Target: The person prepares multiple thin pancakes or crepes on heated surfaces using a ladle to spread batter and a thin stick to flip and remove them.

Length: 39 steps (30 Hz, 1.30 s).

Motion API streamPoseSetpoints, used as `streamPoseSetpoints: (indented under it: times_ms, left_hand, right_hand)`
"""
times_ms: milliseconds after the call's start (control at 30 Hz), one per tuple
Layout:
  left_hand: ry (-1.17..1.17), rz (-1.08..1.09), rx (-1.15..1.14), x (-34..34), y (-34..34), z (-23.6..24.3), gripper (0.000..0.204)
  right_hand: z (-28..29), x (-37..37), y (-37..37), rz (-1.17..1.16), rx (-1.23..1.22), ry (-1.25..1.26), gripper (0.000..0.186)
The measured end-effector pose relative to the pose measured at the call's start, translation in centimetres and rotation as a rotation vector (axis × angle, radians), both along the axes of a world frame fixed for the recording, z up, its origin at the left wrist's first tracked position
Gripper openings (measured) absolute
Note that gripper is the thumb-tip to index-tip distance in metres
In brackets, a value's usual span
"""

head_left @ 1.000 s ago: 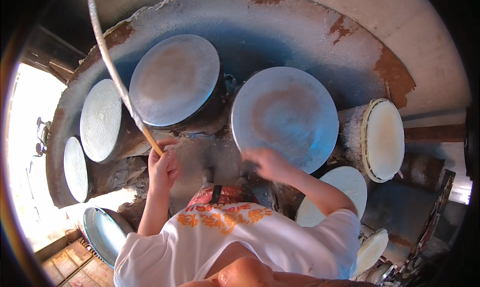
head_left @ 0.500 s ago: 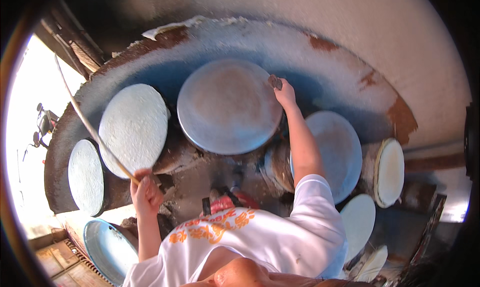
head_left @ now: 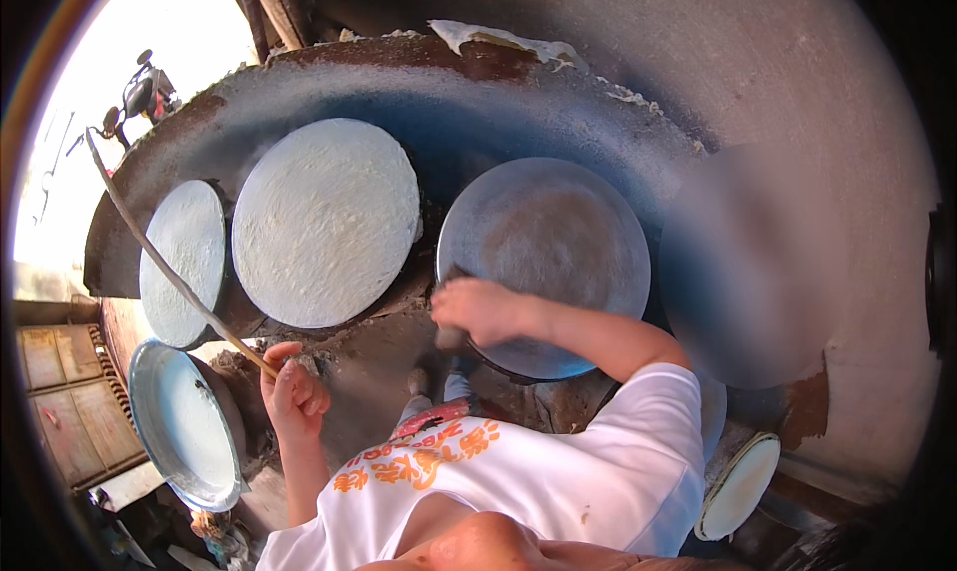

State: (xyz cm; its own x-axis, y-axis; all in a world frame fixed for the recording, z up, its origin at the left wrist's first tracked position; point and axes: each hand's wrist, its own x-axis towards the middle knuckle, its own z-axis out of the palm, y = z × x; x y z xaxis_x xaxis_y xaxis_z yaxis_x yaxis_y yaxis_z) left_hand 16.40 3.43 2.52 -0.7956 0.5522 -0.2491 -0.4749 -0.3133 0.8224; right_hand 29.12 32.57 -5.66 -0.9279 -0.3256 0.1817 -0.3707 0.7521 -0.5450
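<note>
My left hand [head_left: 293, 397] is closed around the lower end of a long thin wooden stick [head_left: 179, 282], which slants up and left across the pale rounds. My right hand [head_left: 478, 312] grips a dark brown pad [head_left: 452, 339], perhaps a rag, at the near left rim of a round grey griddle [head_left: 558, 217]. A brown patch marks the middle of that bare metal plate. Left of it stands a larger-looking griddle covered with a pale, bumpy layer of batter [head_left: 327, 222]. Another coated round griddle [head_left: 184, 262] is further left.
A metal basin [head_left: 236, 471] with pale liquid stands at the lower left. A curved, worn wall [head_left: 478, 98] rises behind the griddles. To the right is a blurred grey round shape [head_left: 753, 272]. A pale-topped round [head_left: 740, 486] sits lower right. Tiled surface [head_left: 85, 392] lies far left.
The view has turned, so the griddles appear shifted. My right hand has moved with the pad from the bare griddle's far right rim to its near left rim. My left hand still holds the stick.
</note>
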Motion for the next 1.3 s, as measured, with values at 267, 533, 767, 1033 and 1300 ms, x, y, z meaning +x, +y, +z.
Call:
streamPoseSetpoints:
  times_ms: [267, 533, 767, 1033, 1300]
  left_hand:
    - [0.039, -0.154, 0.030, -0.7, 3.1, 0.2, 0.019]
    - [0.072, -0.500, -0.017, -2.8, 1.1, -1.9, 0.019]
    - [0.093, -0.915, 0.045, -2.4, -1.0, -0.7, 0.017]
    - [0.008, -1.410, 0.211, 6.8, -4.8, 0.5, 0.022]
    - [0.042, -2.052, 0.163, 31.4, -18.2, 0.9, 0.020]
  right_hand:
    - [-0.1, 1.6, -2.8, -0.214, 0.150, 0.000, 0.018]
    - [-3.1, 18.6, -12.3, -1.607, -0.219, 0.386, 0.047]
    - [-5.0, 2.5, -21.4, -1.589, -0.585, 0.731, 0.038]
    - [-1.4, 26.5, -48.5, -1.525, -2.168, 1.107, 0.031]
    - [-1.5, 40.8, -97.1, -2.383, -1.073, 2.443, 0.026]
